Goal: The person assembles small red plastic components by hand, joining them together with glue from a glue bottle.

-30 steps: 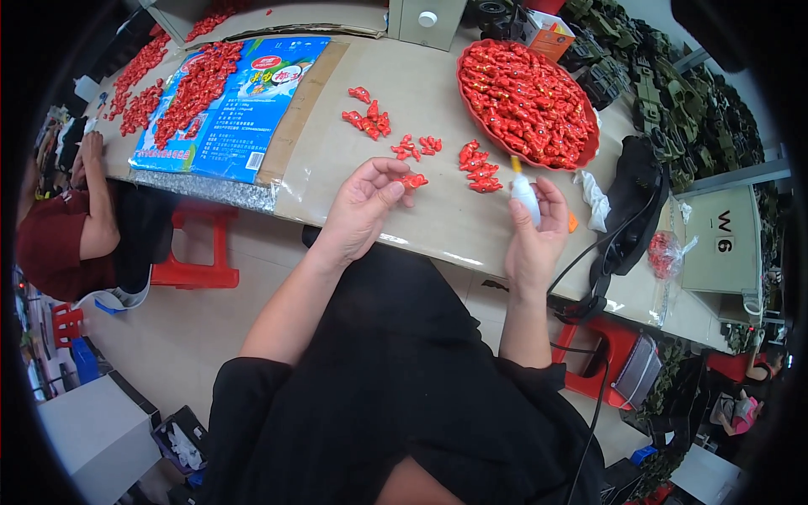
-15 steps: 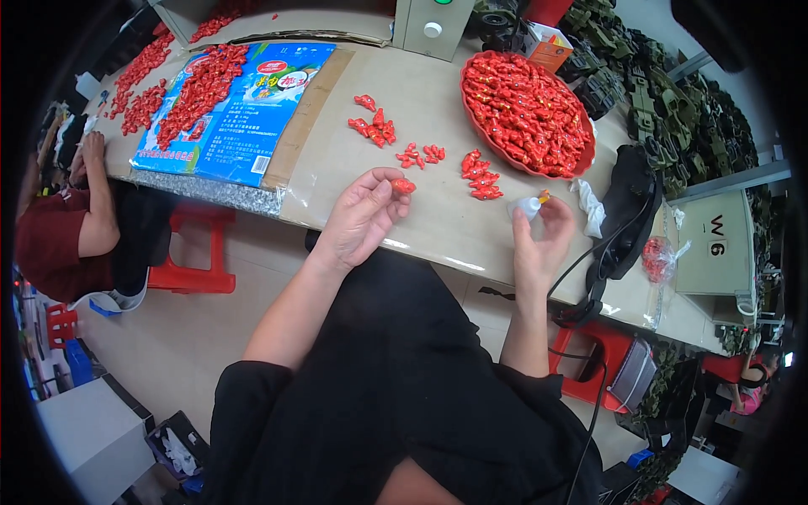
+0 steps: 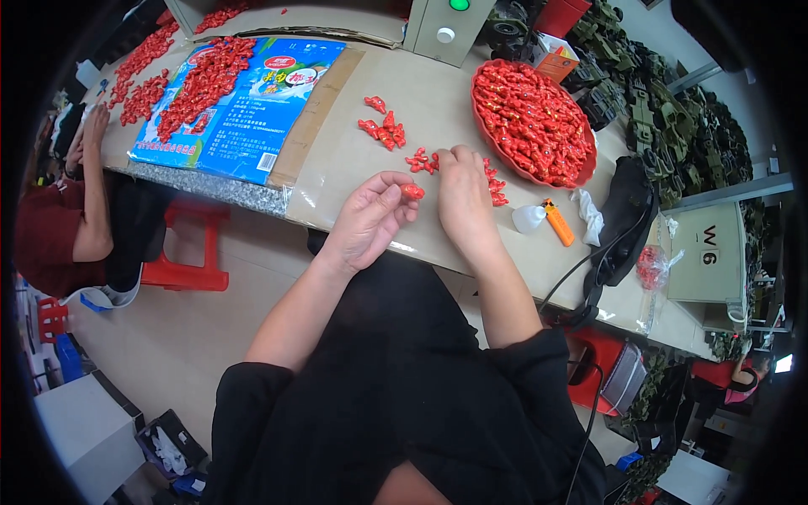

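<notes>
My left hand (image 3: 370, 220) pinches a small glossy red figure piece (image 3: 412, 192) between thumb and fingers, above the table's near edge. My right hand (image 3: 465, 189) reaches down to the table, its fingers bent together beside a few smaller red parts (image 3: 418, 160); its fingertips are partly hidden. Just right of this hand lie several red figures (image 3: 497, 187). Another small group of red figures (image 3: 384, 133) lies farther left. A small white squeeze bottle (image 3: 528, 219) stands to the right, next to an orange lighter-like object (image 3: 558, 225) with a dark top.
A red bowl (image 3: 488, 139) heaped with red figures stands at the back right. A blue printed cardboard sheet (image 3: 278, 109) bears more of them at left. Crumpled white tissue (image 3: 590, 217), a black strap (image 3: 627, 210) and a cable lie at right. Another person's arm (image 3: 94, 185) rests at far left.
My right hand has left the white bottle and moved left to the small red parts. The bottle and orange object now lie uncovered. My left hand still holds its red piece.
</notes>
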Available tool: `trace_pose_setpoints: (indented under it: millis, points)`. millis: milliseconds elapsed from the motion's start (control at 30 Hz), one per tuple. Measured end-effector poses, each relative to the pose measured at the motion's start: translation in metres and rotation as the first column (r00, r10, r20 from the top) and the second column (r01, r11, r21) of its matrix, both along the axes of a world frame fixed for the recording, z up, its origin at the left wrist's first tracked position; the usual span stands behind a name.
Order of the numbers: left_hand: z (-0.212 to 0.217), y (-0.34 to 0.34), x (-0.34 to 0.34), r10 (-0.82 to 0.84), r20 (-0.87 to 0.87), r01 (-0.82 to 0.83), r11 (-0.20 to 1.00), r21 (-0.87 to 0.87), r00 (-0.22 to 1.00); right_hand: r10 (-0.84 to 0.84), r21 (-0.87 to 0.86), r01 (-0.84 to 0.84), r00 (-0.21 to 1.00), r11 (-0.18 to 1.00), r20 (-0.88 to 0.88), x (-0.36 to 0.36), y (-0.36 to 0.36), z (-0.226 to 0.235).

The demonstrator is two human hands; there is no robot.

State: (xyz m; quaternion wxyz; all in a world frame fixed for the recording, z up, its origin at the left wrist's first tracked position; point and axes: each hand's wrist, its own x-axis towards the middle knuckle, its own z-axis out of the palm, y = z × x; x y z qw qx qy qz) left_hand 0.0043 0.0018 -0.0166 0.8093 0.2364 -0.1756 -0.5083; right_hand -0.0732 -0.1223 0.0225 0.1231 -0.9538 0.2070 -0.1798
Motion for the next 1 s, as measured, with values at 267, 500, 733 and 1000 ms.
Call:
trace_pose_setpoints:
  millis: [267, 500, 733, 1000]
  points:
    - [0.004, 0.001, -0.001, 0.022, -0.039, -0.022, 1.000, 0.005, 0.999, -0.059, 0.189, 0.015, 0.971, 0.982, 0.233, -0.019, 0.015, -0.007]
    - [0.003, 0.001, -0.001, -0.008, -0.038, 0.008, 1.000, -0.010, 0.999, -0.374, 0.915, -0.403, 0.853, -0.031, 0.363, -0.051, 0.013, -0.014]
    - [0.005, -0.002, 0.000, -0.037, -0.016, 0.038, 0.997, 0.065, 0.999, -0.454, 0.848, -0.431, 0.850, -0.309, 0.267, -0.068, 0.007, -0.015]
    - [0.011, -0.006, -0.018, -0.088, 0.028, 0.085, 0.992, 0.096, 0.996, -0.440, 0.819, -0.522, 0.809, -0.236, 0.389, -0.075, 0.004, -0.017]
